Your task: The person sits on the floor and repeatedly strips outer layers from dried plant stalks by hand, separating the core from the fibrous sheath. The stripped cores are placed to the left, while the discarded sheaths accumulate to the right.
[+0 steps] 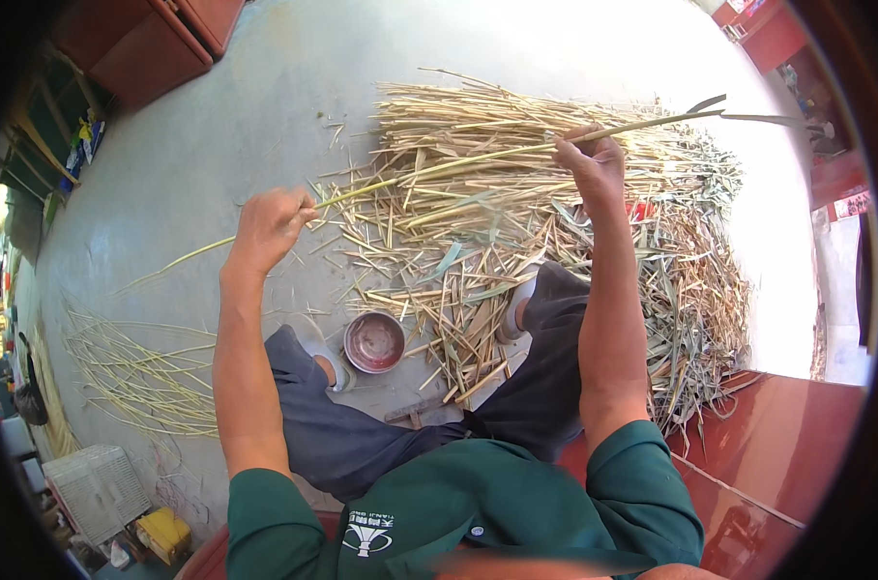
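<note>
Your left hand (270,227) and right hand (594,164) are well apart, both clamped on one long, thin, yellow-green plant stalk (362,191). Stalk's up in front of you, tilted, higher end right, tip past your left hand. Right hand sits over a big pile of straw-coloured cut stalks (497,121) on the grey concrete floor (294,116). Small round metal bowl, reddish inside (374,343), is between your feet. Loose spread of thin yellow-green stems (144,372) lies left of your left forearm.
</note>
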